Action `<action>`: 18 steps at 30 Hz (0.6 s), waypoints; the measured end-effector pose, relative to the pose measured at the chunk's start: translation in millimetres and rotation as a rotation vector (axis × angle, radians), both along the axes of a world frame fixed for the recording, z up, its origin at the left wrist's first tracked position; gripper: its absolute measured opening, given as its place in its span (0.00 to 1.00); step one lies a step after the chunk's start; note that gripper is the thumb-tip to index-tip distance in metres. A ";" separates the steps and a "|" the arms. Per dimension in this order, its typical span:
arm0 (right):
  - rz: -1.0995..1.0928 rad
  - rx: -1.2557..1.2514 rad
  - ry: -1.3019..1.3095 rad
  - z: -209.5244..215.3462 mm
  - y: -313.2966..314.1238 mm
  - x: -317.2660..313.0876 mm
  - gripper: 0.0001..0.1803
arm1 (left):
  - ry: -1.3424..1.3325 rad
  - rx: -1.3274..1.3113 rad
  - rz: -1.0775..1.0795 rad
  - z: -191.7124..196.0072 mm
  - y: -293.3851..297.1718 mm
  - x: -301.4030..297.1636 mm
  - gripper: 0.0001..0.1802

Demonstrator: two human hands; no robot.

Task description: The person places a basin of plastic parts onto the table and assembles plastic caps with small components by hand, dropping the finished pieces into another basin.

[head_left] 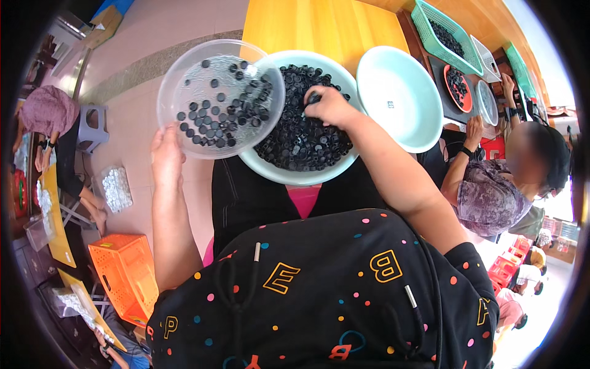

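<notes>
My left hand point(167, 154) grips the rim of a round, clear plastic bowl point(184, 92). Small round black caps point(215, 123) lie scattered in it, bunched more thickly toward its right side. The bowl is held over the left edge of a pale mint basin point(289, 178), which is heaped with many more black caps point(301, 150). Over that heap my right hand point(332, 107) is closed, thumb and fingers pinched on black caps; how many it holds is hidden.
A second mint basin point(399, 80) stands at the right, by a yellow table point(307, 24). Beyond are a green basket point(424, 21), a red plate point(447, 86) of black caps and a seated co-worker point(491, 190). An orange crate point(126, 277) stands on the floor at left.
</notes>
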State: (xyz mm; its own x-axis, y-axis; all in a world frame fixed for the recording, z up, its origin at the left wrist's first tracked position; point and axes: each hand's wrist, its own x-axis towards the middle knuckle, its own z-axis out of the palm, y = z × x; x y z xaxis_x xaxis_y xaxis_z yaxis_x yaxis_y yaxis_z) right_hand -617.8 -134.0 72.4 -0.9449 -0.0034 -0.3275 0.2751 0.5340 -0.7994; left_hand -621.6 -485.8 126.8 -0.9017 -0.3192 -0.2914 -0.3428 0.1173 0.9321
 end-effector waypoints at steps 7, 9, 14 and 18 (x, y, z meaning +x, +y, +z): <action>-0.085 -0.463 -0.038 93.0 9.3 3.7 0.11 | 0.062 0.081 -0.255 -23.9 52.2 9.6 0.14; 0.058 -0.275 0.042 117.8 -17.5 11.7 0.17 | 0.053 0.041 -0.276 -28.6 61.5 13.5 0.14; -0.069 -0.065 0.281 100.6 -23.8 3.2 0.17 | -0.044 0.113 -0.324 -39.0 54.2 18.3 0.16; -0.229 0.126 0.229 23.5 9.4 -23.1 0.16 | -0.092 0.064 -0.316 -44.4 31.7 6.3 0.18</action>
State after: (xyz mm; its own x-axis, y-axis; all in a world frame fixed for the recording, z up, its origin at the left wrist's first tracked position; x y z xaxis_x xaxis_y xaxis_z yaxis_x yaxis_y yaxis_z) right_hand -640.8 -124.5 95.9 -0.9654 0.2443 -0.0913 0.2205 0.5776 -0.7860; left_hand -615.2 -454.1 82.4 -0.9223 -0.0059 -0.3865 -0.3816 0.1733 0.9079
